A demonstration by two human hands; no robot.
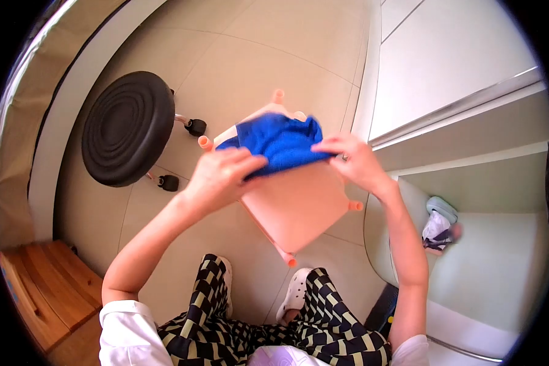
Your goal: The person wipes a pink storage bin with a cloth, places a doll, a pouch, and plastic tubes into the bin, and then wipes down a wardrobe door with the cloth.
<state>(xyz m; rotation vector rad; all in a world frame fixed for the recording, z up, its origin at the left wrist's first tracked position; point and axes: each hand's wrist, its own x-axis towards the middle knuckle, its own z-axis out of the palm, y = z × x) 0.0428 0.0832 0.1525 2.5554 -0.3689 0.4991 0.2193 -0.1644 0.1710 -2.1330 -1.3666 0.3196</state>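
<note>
A blue cloth is stretched between my two hands over a pink plastic stool or small table with rounded pegs at its corners. My left hand is closed on the cloth's left end, its fingers bent over the edge. At the right end, my right hand pinches the cloth between thumb and fingers; a ring shows on one finger. The near edge of the cloth is slightly blurred. Part of the pink top lies bare below the cloth.
A round black stool with casters stands at the left. Wooden furniture is at the lower left. On the right, a pale green surface holds a bundled cloth below white cabinets. My feet are on the tiled floor.
</note>
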